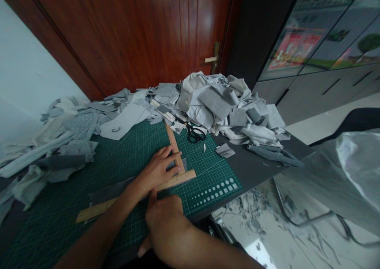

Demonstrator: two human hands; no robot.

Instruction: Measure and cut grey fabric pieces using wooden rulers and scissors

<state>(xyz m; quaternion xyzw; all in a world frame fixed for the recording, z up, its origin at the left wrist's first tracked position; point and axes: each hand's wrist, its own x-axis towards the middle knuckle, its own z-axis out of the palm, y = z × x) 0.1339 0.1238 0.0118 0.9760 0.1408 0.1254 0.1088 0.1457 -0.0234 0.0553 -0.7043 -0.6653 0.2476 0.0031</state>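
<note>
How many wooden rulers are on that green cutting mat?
2. One long ruler lies flat across the mat under the left hand; a second ruler runs away from it towards the scissors. The fabric piles could hide more.

Back: red-brown wooden door (pixel 142 35), brass handle (pixel 213 58).
Left: pale wall (pixel 26 79).
Right: dark cabinets (pixel 323 87), glossy reflecting panels (pixel 326 27) above.
Floor: light tiles (pixel 317 124), littered with grey scraps (pixel 252 205).
Light: dim, soft.

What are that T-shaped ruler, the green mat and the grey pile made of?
The pale T-shaped ruler looks like unvarnished wood: tan, matte, faint grain. The dark green gridded cutting mat seems rubbery plastic with printed white lines. The heap of grey scraps appears soft woven or knit fabric, folding limply.
</note>
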